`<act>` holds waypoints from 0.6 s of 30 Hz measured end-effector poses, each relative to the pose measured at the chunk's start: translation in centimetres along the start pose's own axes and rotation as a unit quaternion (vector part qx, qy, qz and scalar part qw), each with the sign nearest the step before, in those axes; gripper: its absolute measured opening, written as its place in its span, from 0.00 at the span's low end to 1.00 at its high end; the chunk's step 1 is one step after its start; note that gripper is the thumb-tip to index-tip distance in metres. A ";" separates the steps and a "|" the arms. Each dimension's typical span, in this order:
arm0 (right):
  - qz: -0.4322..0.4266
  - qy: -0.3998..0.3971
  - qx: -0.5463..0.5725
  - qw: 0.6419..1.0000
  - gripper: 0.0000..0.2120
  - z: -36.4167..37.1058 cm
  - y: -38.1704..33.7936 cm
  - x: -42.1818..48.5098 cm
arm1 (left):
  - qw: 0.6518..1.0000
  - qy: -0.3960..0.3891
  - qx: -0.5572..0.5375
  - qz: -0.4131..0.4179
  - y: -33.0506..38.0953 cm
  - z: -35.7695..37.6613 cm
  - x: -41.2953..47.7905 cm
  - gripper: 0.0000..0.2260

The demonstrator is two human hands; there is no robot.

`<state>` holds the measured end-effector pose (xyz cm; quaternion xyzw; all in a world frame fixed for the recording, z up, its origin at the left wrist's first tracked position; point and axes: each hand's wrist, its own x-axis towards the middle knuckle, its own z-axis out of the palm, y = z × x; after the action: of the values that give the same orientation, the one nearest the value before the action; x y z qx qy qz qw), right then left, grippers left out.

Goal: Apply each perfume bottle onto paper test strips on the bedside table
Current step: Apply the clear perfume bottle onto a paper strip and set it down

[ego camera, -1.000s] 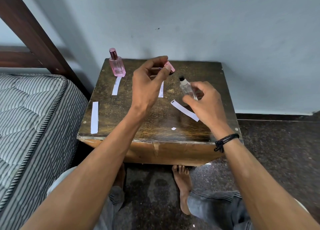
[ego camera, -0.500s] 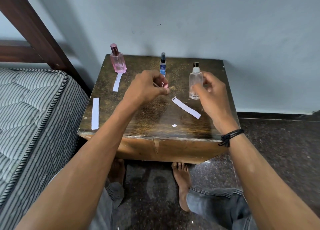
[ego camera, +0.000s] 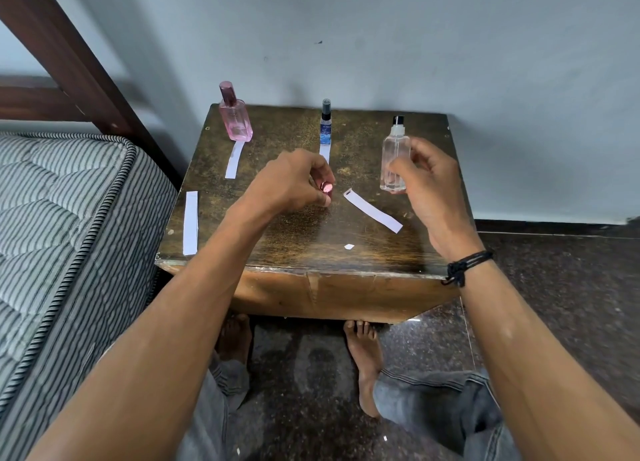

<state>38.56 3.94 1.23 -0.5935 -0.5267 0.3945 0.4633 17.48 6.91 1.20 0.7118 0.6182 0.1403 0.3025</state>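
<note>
A pink bottle (ego camera: 235, 121), a thin blue bottle (ego camera: 326, 128) and a clear bottle (ego camera: 394, 159) stand upright at twelve o'clock. Four white strips (ego camera: 373, 211) lie flat.

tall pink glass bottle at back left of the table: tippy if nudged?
Probably. The tall pink glass bottle stands upright on a narrow base with its cap high, so a push near the top could topple it. It looks smooth, likely slippery, and breakable off the wooden bedside table.
</note>
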 end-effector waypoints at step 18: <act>-0.004 -0.024 0.028 0.999 0.20 -0.9 0.7 0.0 | 0.974 0.139 0.166 0.070 1.7 4.3 0.0 0.10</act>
<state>39.65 3.83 0.76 -0.5691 -0.5287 0.4212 0.4682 21.31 5.73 -1.15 0.7672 0.6174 0.1541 0.0803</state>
